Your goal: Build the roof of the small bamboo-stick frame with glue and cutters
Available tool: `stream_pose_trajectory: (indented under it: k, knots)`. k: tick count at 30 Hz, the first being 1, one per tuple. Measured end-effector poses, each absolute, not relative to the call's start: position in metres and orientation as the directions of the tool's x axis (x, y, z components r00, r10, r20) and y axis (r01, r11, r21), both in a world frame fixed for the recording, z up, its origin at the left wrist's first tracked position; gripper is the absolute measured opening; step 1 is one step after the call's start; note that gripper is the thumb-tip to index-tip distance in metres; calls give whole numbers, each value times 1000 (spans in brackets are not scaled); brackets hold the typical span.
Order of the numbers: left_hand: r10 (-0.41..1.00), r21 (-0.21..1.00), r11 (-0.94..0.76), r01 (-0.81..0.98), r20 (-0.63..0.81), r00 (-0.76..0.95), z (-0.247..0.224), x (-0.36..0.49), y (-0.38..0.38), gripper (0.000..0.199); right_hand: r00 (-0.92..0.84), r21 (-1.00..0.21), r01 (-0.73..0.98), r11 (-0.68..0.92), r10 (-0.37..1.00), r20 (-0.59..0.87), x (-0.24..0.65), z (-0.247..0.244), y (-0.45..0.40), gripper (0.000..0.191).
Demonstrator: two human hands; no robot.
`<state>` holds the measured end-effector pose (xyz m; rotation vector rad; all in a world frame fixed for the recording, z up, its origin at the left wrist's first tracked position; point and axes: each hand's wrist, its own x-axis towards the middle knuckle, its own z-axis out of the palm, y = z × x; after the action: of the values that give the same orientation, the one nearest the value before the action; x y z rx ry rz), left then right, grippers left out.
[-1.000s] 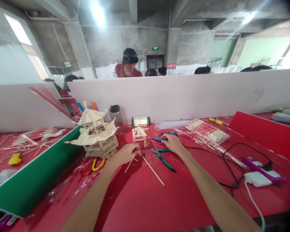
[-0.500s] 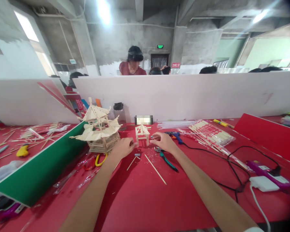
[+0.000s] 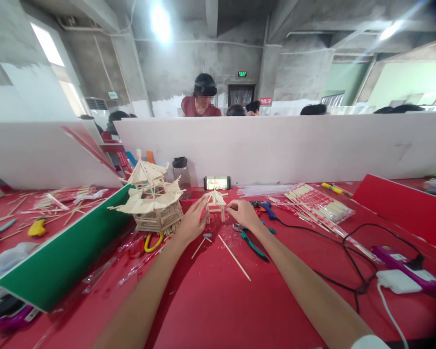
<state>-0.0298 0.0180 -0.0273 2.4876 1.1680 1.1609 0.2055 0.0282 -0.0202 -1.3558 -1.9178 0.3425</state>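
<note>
A small wooden stick frame with a peaked top [image 3: 215, 199] stands upright on the red table [image 3: 218, 300]. My left hand [image 3: 195, 219] is at its left side, fingers stretched out, the fingertips beside or touching the frame. At the right side is my right hand [image 3: 242, 213], its fingers curled together near the frame's right post; whatever they may hold is too small to make out. Green-handled pliers [image 3: 252, 245] lie below my right hand. In front of the frame are a small grey piece [image 3: 207, 235] and a long thin stick [image 3: 234, 257].
A larger stick pavilion [image 3: 154, 206] stands left, by a green board [image 3: 69, 252]. Behind are a bottle [image 3: 180, 172] and a phone [image 3: 217, 183]. A glue gun [image 3: 267, 209], bagged sticks [image 3: 319, 203], black cable and purple power strip [image 3: 403, 266] lie right.
My left hand has moved up and right to the small frame, and its fingers have straightened. My right hand has closed in slightly beside the frame. The view has shifted slightly.
</note>
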Motion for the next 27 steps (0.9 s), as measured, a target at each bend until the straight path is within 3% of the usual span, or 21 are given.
stream_pose_trajectory:
  k: [5,12,17,21,23,27]
  knots:
    - [726,458,-665,590,582,366,-30,-32,22,55,-203,-532,751,391,904,377,231,-23,27,13]
    - [733,399,-644,653,564,379,-29,-31,22,56,82,-587,780,218,894,440,306,-20,34,19]
    - [734,377,-638,671,560,384,-28,-31,21,56,289,-707,655,266,776,560,350,-18,39,26]
    - [734,366,-636,679,559,386,-29,-31,21,56,508,-831,410,376,663,551,355,-12,40,31]
    - [739,368,-632,682,553,385,-28,-31,21,56,454,-848,337,408,719,526,343,-9,38,31]
    - [742,365,-629,687,545,390,-28,-30,20,56,29,-785,419,457,857,514,291,-7,30,25]
